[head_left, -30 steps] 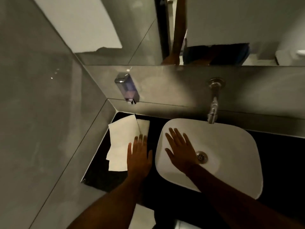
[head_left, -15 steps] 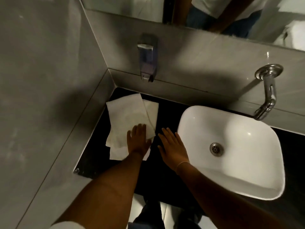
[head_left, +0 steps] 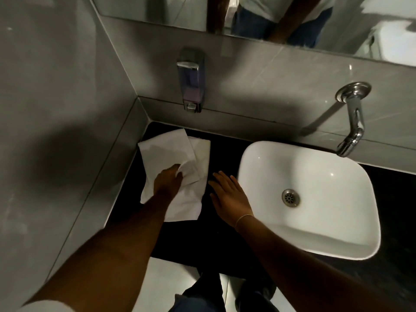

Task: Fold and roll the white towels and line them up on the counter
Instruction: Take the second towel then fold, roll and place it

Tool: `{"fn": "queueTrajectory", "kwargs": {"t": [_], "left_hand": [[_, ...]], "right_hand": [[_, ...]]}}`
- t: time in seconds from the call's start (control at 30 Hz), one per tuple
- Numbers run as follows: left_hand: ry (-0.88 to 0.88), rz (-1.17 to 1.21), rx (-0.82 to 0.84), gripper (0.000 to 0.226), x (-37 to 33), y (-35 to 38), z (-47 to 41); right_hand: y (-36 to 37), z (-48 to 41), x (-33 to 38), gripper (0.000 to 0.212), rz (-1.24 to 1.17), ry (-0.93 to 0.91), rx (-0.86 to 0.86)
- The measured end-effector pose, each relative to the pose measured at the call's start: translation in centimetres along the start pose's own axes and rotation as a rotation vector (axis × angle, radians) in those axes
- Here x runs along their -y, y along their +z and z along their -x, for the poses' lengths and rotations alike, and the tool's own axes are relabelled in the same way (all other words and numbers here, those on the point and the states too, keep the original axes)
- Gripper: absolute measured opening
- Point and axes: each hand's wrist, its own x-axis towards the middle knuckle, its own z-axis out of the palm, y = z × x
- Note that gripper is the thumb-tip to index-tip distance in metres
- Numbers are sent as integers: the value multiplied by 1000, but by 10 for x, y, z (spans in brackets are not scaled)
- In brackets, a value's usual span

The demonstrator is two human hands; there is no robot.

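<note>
White towels (head_left: pixel 167 154) lie in a loose flat stack on the black counter (head_left: pixel 222 149), in the left corner against the grey wall. My left hand (head_left: pixel 167 182) rests on top of the stack with its fingers curled and pinching the top towel, which wrinkles at the fingertips. My right hand (head_left: pixel 227 193) hovers flat and open over the bare counter just right of the towels, between them and the sink, holding nothing.
A white vessel sink (head_left: pixel 315 233) fills the counter's right side, with a chrome tap (head_left: pixel 353 122) on the wall above it. A soap dispenser (head_left: pixel 191 79) hangs over the towels. Grey walls close the left and back; a mirror (head_left: pixel 258 12) runs above.
My left hand slid up the stack and its fingers closed on the top towel. My right hand moved from over the sink to the counter beside the towels. The view shifted left.
</note>
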Motion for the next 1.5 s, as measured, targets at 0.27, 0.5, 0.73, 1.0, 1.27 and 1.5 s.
{"fn": "queueTrajectory", "kwargs": {"t": [0.27,0.5,0.73,1.0,1.27,1.5], "left_hand": [[94,-37,55,40,5,-6,0],[248,-364,14,72,24,25,5],[184,-264,-41,43,10,8,-16],[300,-140,104,71,-49,-115,-8],[564,-48,430,128,-180,-190,72],[792,134,694,137,-286,-160,140]], "right_hand": [[12,-5,7,46,-53,39,28],[14,9,13,41,-82,38,17],[5,31,12,39,-109,16,8],[-47,-6,38,86,-300,175,-9],[-144,-7,30,97,-257,13,-317],[-251,86,-45,60,-214,-111,-236]]}}
